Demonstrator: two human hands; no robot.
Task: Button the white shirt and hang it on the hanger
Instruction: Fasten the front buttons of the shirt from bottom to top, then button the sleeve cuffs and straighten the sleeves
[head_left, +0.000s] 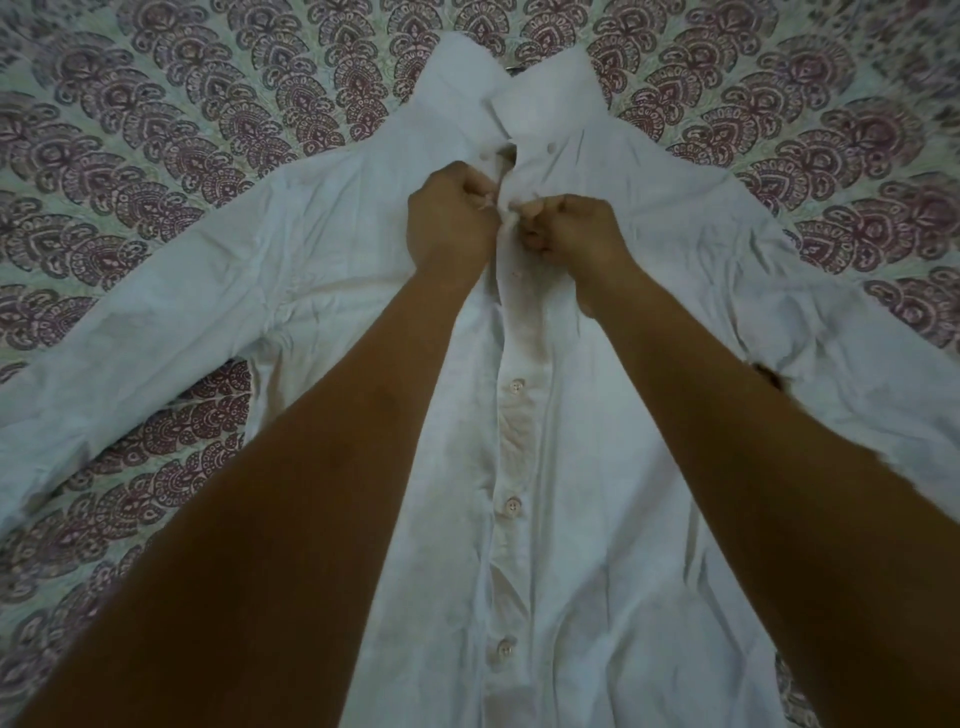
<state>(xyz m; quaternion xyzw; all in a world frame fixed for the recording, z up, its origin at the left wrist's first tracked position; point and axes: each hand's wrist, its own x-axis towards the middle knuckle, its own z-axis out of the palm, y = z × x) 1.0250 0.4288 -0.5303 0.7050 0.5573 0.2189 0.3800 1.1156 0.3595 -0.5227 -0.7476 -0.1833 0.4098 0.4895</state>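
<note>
One view only, from the person's head, looking forward and steeply down over both forearms. It sits close: the white shirt (597, 467) fills most of the frame, its collar toward the far edge of the bed (156, 130). Wide-angle bending curves the patterned bedspread at the corners.

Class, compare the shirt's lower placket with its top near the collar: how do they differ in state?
The lower placket lies closed, buttons fastened; the top near the collar gapes open. The lower part lies untouched; the left hand and right hand pinch the upper part. Both are white cloth.
</note>
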